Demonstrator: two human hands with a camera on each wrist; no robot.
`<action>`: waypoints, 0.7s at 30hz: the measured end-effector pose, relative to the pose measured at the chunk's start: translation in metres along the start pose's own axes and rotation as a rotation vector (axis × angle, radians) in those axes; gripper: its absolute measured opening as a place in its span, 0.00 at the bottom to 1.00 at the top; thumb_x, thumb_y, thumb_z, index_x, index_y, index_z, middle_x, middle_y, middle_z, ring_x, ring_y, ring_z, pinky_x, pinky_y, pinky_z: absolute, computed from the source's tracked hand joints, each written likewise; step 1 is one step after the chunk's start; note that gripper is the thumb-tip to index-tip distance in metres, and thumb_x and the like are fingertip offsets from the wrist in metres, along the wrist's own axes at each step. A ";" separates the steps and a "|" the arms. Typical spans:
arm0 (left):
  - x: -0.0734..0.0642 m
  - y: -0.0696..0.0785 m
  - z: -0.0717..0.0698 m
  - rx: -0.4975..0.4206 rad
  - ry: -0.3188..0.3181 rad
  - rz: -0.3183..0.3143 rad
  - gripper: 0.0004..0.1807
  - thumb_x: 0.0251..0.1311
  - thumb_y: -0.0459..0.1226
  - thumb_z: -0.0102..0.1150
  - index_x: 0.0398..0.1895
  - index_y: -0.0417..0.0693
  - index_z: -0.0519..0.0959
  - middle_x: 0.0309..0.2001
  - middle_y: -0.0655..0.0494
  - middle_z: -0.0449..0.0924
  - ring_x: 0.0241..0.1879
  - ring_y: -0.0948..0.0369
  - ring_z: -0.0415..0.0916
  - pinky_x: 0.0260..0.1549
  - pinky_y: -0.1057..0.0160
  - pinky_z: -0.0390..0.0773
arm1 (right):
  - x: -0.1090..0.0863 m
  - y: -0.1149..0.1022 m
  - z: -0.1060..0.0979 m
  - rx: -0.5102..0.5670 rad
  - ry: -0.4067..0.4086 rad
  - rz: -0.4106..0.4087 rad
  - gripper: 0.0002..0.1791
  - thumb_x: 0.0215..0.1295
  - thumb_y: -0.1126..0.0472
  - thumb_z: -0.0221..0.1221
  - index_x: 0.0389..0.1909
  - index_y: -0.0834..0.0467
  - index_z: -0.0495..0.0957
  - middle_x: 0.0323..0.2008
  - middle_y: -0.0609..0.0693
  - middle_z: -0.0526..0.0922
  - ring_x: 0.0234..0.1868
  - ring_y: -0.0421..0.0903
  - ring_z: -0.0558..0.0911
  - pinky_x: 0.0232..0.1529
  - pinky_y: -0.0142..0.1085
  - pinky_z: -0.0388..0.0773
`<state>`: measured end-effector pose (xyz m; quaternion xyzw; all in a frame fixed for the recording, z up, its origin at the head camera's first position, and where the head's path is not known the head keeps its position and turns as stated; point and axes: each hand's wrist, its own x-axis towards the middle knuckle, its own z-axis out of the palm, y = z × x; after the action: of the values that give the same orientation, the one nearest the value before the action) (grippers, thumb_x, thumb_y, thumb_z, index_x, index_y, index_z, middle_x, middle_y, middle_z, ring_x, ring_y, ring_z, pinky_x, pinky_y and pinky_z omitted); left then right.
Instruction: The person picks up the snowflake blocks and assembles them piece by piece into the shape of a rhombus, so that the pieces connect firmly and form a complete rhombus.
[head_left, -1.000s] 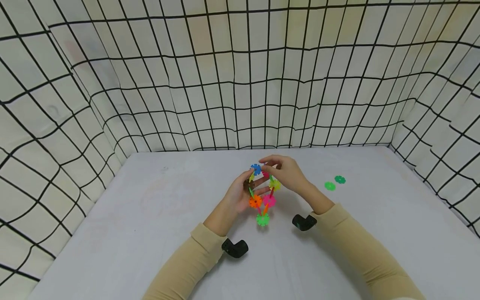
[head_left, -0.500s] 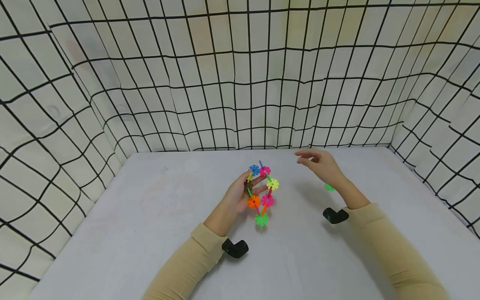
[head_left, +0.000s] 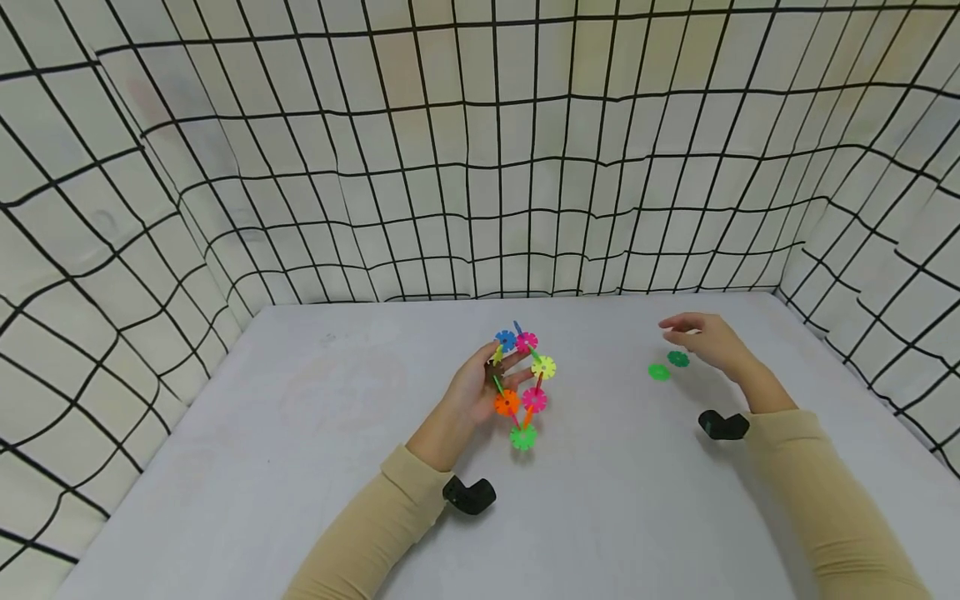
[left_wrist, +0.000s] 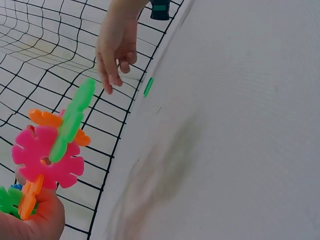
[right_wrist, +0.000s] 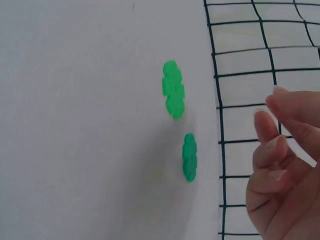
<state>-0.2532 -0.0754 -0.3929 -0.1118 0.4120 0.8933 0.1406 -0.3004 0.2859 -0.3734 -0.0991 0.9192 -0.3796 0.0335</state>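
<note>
A loop of interlocked plastic snowflake discs in several colours is held up by my left hand, its thumb near the blue disc and a brown disc partly hidden by the fingers. The left wrist view shows a pink disc with a green disc slotted in edgeways. My right hand hovers over the table at the right, fingers loosely bent, nothing between them. Close to it, a light green disc and a darker green disc lie flat, apart from each other.
A white-covered table spreads under both hands. Black netting over pale walls encloses the back and sides. A black angular piece sits at each wrist, by the left cuff and the right cuff.
My right hand has left the disc loop and moved right, to above the two loose green discs. The left hand stays nearly still with the loop; a blue disc edge now shows at its top.
</note>
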 end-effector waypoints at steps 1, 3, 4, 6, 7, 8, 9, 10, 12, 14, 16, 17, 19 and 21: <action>0.000 0.000 0.000 -0.007 -0.001 -0.002 0.09 0.81 0.42 0.44 0.48 0.46 0.64 0.59 0.36 0.78 0.62 0.34 0.70 0.25 0.73 0.79 | -0.001 0.004 -0.002 -0.016 -0.021 0.024 0.23 0.79 0.57 0.55 0.64 0.70 0.73 0.59 0.71 0.74 0.55 0.64 0.74 0.53 0.53 0.74; 0.000 0.000 -0.001 -0.011 -0.006 -0.001 0.09 0.81 0.42 0.43 0.46 0.46 0.63 0.57 0.37 0.79 0.62 0.33 0.71 0.25 0.73 0.79 | -0.002 0.011 -0.005 -0.049 -0.052 0.063 0.23 0.77 0.58 0.55 0.63 0.71 0.72 0.59 0.73 0.72 0.56 0.67 0.73 0.55 0.57 0.73; 0.000 0.000 -0.001 -0.011 -0.006 -0.001 0.09 0.82 0.42 0.43 0.44 0.46 0.63 0.55 0.38 0.80 0.61 0.33 0.71 0.26 0.73 0.79 | -0.002 0.014 -0.006 -0.063 -0.065 0.081 0.23 0.77 0.58 0.56 0.62 0.72 0.72 0.59 0.74 0.71 0.57 0.68 0.72 0.56 0.59 0.72; 0.000 -0.001 -0.001 -0.011 -0.002 0.006 0.09 0.81 0.42 0.43 0.42 0.46 0.65 0.51 0.39 0.82 0.60 0.34 0.73 0.29 0.69 0.82 | -0.002 0.019 -0.008 -0.089 -0.086 0.111 0.24 0.76 0.58 0.57 0.61 0.73 0.72 0.59 0.76 0.70 0.57 0.69 0.71 0.56 0.62 0.71; 0.000 -0.001 -0.001 -0.004 0.000 0.010 0.10 0.81 0.41 0.43 0.40 0.46 0.65 0.50 0.40 0.83 0.59 0.34 0.74 0.30 0.67 0.83 | -0.002 0.021 -0.009 -0.102 -0.094 0.123 0.24 0.75 0.57 0.57 0.61 0.73 0.72 0.59 0.76 0.70 0.57 0.70 0.71 0.56 0.62 0.71; 0.000 -0.001 -0.001 0.002 0.002 0.014 0.10 0.81 0.41 0.43 0.39 0.46 0.66 0.49 0.41 0.84 0.58 0.34 0.75 0.32 0.66 0.84 | -0.001 0.023 -0.009 -0.110 -0.101 0.135 0.24 0.75 0.56 0.57 0.60 0.73 0.72 0.58 0.75 0.70 0.57 0.69 0.71 0.56 0.62 0.71; 0.000 -0.001 -0.001 0.003 0.003 0.017 0.11 0.81 0.41 0.43 0.38 0.46 0.67 0.47 0.41 0.84 0.57 0.34 0.76 0.34 0.65 0.85 | -0.001 0.024 -0.009 -0.115 -0.108 0.146 0.25 0.75 0.56 0.57 0.59 0.73 0.71 0.57 0.75 0.71 0.55 0.69 0.72 0.55 0.61 0.71; 0.000 -0.001 -0.001 0.006 0.002 0.021 0.11 0.81 0.41 0.43 0.37 0.46 0.67 0.47 0.41 0.85 0.56 0.34 0.76 0.34 0.64 0.85 | -0.001 0.025 -0.009 -0.119 -0.115 0.157 0.25 0.75 0.55 0.58 0.59 0.73 0.71 0.56 0.74 0.71 0.54 0.68 0.72 0.54 0.60 0.72; 0.000 -0.001 -0.001 0.000 0.001 0.022 0.12 0.81 0.41 0.43 0.36 0.47 0.68 0.46 0.42 0.85 0.55 0.34 0.77 0.34 0.64 0.85 | 0.001 0.027 -0.010 -0.134 -0.127 0.171 0.26 0.74 0.54 0.58 0.57 0.73 0.71 0.54 0.73 0.73 0.52 0.66 0.73 0.51 0.57 0.73; 0.001 -0.002 -0.001 -0.004 -0.006 0.024 0.12 0.81 0.41 0.43 0.35 0.47 0.67 0.46 0.41 0.84 0.55 0.34 0.78 0.32 0.66 0.84 | 0.002 0.027 -0.010 -0.140 -0.142 0.188 0.27 0.73 0.53 0.59 0.56 0.73 0.71 0.53 0.72 0.74 0.50 0.64 0.74 0.50 0.54 0.73; 0.001 -0.002 -0.001 -0.011 -0.008 0.022 0.12 0.81 0.41 0.43 0.35 0.47 0.67 0.45 0.41 0.84 0.55 0.34 0.77 0.38 0.63 0.85 | 0.003 0.028 -0.009 -0.147 -0.151 0.200 0.27 0.72 0.52 0.61 0.55 0.73 0.71 0.52 0.71 0.75 0.50 0.63 0.74 0.50 0.53 0.73; 0.001 -0.002 -0.001 -0.016 -0.011 0.022 0.12 0.82 0.41 0.43 0.35 0.47 0.67 0.45 0.41 0.84 0.55 0.34 0.77 0.42 0.59 0.85 | 0.004 0.028 -0.009 -0.148 -0.154 0.207 0.27 0.72 0.52 0.61 0.55 0.73 0.71 0.52 0.71 0.75 0.50 0.63 0.74 0.50 0.53 0.73; 0.001 -0.002 -0.001 -0.019 -0.012 0.022 0.12 0.82 0.40 0.43 0.35 0.47 0.67 0.45 0.41 0.84 0.55 0.34 0.77 0.51 0.51 0.81 | 0.006 0.028 -0.009 -0.140 -0.156 0.221 0.27 0.70 0.53 0.62 0.54 0.73 0.70 0.52 0.72 0.75 0.50 0.63 0.74 0.51 0.54 0.73; 0.001 -0.002 0.000 -0.019 -0.011 0.024 0.12 0.82 0.40 0.43 0.36 0.46 0.67 0.44 0.42 0.84 0.53 0.35 0.78 0.55 0.44 0.74 | 0.007 0.030 -0.007 -0.131 -0.151 0.229 0.26 0.69 0.54 0.63 0.53 0.73 0.70 0.53 0.72 0.74 0.51 0.64 0.74 0.52 0.55 0.73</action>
<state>-0.2530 -0.0743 -0.3948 -0.1035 0.4039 0.8995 0.1310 -0.3132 0.3100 -0.3889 -0.0239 0.9422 -0.3038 0.1391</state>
